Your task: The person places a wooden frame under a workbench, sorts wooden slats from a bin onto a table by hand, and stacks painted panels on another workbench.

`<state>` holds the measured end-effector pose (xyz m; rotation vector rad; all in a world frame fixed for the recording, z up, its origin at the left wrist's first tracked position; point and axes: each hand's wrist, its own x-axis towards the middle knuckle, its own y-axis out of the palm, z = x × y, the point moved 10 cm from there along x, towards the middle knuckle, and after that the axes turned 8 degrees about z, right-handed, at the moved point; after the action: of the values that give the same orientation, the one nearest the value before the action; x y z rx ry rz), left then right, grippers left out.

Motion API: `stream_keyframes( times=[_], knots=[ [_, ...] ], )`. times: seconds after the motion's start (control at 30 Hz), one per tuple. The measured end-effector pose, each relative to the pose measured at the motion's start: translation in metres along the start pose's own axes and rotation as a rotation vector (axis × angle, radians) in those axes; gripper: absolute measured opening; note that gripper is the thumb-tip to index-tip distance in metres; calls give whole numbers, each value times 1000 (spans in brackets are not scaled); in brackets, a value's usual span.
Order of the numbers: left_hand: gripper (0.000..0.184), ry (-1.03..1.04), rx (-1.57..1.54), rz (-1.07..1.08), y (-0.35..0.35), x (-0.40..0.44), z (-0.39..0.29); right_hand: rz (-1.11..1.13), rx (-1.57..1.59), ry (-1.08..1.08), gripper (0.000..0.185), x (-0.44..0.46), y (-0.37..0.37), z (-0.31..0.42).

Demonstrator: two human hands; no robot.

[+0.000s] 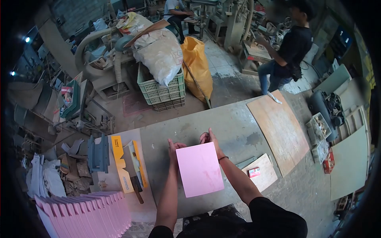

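A flat pink rectangular board [200, 169] is held up over the grey worktable [158, 139], its broad face turned toward me. My left hand [174, 149] is at the board's upper left corner, partly behind its edge. At the upper right corner is my right hand [210, 139], with its thumb pointing up and its fingers curled. Faint darker smudges show on the board's right half. The undersides of both palms are hidden by the board.
Many pink pieces [87, 212] stand in a row at the lower left. Yellow packaging [121, 164] and a dark-handled tool [137, 190] lie left. A wooden sheet [279, 131] and a small red box [254, 172] are right. A person [293, 47] walks beyond the table; another sits behind.
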<state>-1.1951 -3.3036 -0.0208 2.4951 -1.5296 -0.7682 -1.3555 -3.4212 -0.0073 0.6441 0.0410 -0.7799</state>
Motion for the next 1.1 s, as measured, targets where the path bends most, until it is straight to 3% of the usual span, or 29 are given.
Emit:
stream_keyframes(
  times=[0.13, 0.23, 0.27, 0.37, 0.43, 0.57, 0.77, 0.93, 1.1],
  knots=[
    [85, 77, -161, 56, 1, -19, -7, -122, -40, -116, 64, -15, -11, 9],
    [80, 239, -115, 2, 21, -65, -48, 12, 23, -341, 63, -53, 15, 40],
    [77, 223, -109, 122, 35, -83, -56, 42, 10, -311, 61, -68, 30, 46],
    [74, 182, 57, 23, 64, -146, -75, 100, -92, -233, 64, -124, 66, 57],
    [75, 161, 57, 68, 60, -150, -59, 131, -247, -213, 66, -148, 78, 58],
    [81, 89, 79, 176, 41, -152, -13, 158, -256, -171, 65, -165, 87, 52],
    [72, 77, 34, 65, 37, -153, -14, 184, -423, -220, 66, -169, 88, 63],
    [80, -49, -41, 237, 50, -159, -16, 189, -474, -258, 65, -168, 86, 62],
    [69, 141, 79, 201, 68, -162, -44, 182, -518, -277, 65, -165, 83, 56]
  ],
)
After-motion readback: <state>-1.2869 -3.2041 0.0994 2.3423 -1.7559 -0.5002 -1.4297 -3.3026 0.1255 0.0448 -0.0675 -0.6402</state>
